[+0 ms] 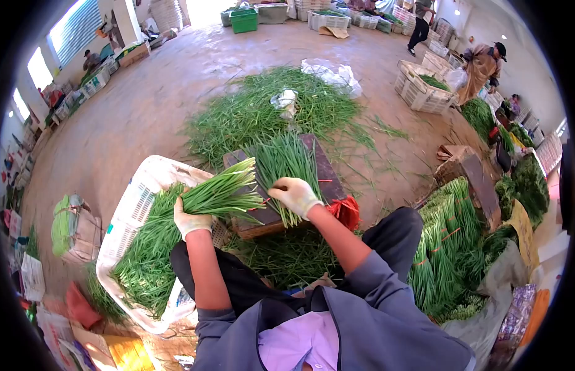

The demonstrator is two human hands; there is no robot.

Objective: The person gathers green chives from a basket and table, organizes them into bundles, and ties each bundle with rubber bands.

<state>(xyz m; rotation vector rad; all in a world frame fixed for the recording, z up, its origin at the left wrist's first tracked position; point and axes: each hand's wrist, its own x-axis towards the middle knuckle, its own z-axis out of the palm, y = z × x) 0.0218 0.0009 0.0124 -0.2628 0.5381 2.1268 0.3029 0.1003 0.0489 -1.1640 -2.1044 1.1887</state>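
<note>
My left hand [193, 216], in a pale glove, is wrapped round a bunch of long green stalks [222, 190] whose pale ends point right. Near those ends is my right hand [295, 196], also gloved, its fingers bent in beside another bunch [284, 162] that lies on a low wooden block [324, 164]. What its fingertips hold, if anything, is too small to tell. Red ties [344, 211] lie at the block's right edge. Loose stalks fill the white crate [106, 263] on the left.
A heap of green stalks [238, 111] lies on the floor beyond the block. Tied bundles [445, 247] are stacked at the right. A person in a brown apron [479, 71] bends near a white crate [417, 93], and another person [421, 25] walks at the back.
</note>
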